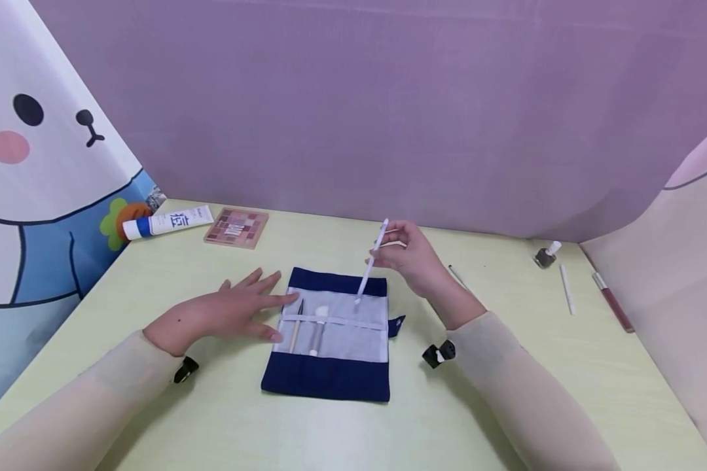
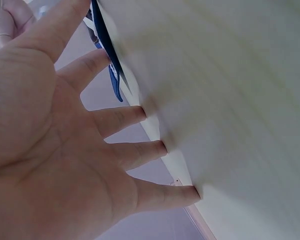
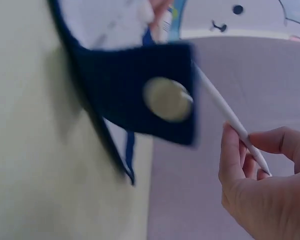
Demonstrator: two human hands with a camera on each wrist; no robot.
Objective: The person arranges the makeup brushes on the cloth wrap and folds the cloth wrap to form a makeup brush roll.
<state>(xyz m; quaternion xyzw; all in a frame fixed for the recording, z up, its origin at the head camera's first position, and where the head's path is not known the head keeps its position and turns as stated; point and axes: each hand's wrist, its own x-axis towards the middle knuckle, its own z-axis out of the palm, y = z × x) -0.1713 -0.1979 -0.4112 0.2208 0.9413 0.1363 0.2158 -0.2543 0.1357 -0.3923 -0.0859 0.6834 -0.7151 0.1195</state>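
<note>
A navy roll-up pouch (image 1: 325,377) lies unfolded on the table, its pale grey lining face up. Behind the lining's strap are a thin wooden-handled brush (image 1: 295,333) with a dark tip and a white-ended, grey-bodied stick (image 1: 317,337). My left hand (image 1: 235,307) is spread flat, with index finger and thumb at the pouch's left edge and the other fingertips on the table. Between thumb and fingers, my right hand (image 1: 405,256) pinches a slim white pen-like stick (image 1: 372,261). It slants down over the right part of the lining; whether its lower end touches the cloth I cannot tell.
At the back left lie a white tube with a blue band (image 1: 173,221) and a pink makeup palette (image 1: 236,227). On the right are a small dark bottle (image 1: 545,257), a white stick (image 1: 567,290) and a dark red tube (image 1: 614,302). A thin pencil-like item (image 1: 458,276) is partly hidden behind my right forearm.
</note>
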